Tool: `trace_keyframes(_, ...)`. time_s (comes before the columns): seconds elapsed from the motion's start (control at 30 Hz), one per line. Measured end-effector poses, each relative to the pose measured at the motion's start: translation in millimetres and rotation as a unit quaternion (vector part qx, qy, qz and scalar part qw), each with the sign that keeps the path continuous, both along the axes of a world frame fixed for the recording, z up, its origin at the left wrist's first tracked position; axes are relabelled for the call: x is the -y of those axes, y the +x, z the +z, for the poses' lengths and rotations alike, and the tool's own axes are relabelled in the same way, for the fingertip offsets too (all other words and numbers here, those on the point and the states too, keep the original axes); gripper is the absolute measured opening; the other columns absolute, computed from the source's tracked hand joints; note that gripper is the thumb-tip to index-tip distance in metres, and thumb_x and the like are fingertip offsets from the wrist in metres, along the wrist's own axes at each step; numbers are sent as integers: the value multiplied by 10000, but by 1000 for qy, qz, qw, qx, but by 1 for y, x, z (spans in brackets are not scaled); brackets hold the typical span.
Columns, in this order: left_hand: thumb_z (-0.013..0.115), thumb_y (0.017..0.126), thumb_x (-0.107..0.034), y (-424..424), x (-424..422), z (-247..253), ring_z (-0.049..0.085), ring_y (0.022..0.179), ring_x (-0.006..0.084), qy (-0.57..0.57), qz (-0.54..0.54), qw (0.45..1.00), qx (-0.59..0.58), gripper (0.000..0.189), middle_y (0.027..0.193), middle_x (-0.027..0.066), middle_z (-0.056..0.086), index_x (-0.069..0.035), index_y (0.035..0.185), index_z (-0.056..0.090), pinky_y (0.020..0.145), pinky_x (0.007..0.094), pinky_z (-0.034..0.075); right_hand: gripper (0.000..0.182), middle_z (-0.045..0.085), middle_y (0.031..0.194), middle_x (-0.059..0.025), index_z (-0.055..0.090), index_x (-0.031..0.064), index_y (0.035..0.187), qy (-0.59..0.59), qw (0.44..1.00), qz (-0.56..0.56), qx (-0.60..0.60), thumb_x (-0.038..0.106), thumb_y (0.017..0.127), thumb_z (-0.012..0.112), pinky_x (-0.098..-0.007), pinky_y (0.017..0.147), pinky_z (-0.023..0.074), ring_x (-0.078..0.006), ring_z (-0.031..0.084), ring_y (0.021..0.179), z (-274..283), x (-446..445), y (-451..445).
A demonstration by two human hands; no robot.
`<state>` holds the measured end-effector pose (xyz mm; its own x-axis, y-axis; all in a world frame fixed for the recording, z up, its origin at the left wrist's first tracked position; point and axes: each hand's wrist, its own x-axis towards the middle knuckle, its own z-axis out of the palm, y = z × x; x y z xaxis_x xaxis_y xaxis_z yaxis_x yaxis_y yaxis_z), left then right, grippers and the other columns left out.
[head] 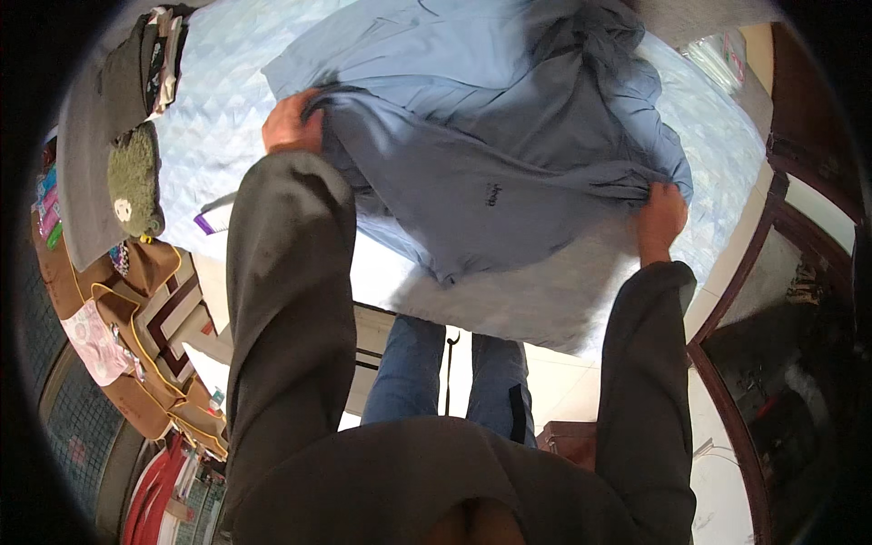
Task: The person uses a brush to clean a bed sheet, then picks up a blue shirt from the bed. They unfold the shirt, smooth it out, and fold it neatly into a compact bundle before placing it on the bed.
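A blue-grey cloth garment [477,177], with small dark lettering on it, is stretched between my two hands over a bed. My left hand [294,124] grips its upper left edge, fingers curled into the fabric. Bunched cloth at the garment's right side is pinched in my right hand [659,219]. Lighter blue fabric [409,54] of the same colour family spreads behind, partly covered by the darker part; whether it is one piece with it, I cannot tell. The lower edge hangs in a loose fold above the pale patterned bed cover [211,122].
Folded dark clothes [129,78] and a green plush item [134,180] lie at the bed's left. A purple-and-white object [212,219] is near my left forearm. Clear plastic packaging [715,61] sits at the far right corner. Dark wooden furniture [742,259] stands on the right.
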<state>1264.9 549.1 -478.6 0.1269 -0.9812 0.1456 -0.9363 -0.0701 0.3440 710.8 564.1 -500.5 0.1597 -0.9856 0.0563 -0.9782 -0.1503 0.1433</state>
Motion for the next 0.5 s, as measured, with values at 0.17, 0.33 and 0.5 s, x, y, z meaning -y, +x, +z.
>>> trace_keyframes(0.17, 710, 632, -105, -25, -30, -1, 540, 1036, 306, -51, -43, 998, 4, 508, 1102, 110, 580, -145, 1119, 574, 869, 423, 411, 214, 561, 878, -71, 615, 119, 925, -54, 993, -52, -89, 76, 749, 501, -393, 765, 409, -274, 538, 839, 12, 9, -34)
trace_keyframes(0.33, 712, 592, -74, -93, -111, 3, 512, 1065, 299, 45, -107, 992, -56, 500, 1111, 119, 563, -105, 1073, 575, 877, 417, 395, 318, 571, 1059, -118, 601, 94, 1041, -103, 991, 77, 41, 51, 749, 484, -403, 863, 406, -301, 527, 1002, 21, 18, 27)
trace_keyframes(0.5, 740, 587, -109, -153, -178, -3, 493, 1068, 305, 159, -94, 972, -148, 492, 1128, 113, 542, -82, 1047, 570, 902, 430, 368, 316, 570, 994, -128, 585, 44, 977, 137, 882, 312, 326, 12, 665, 546, -392, 830, 449, -282, 540, 958, 28, -72, 161)
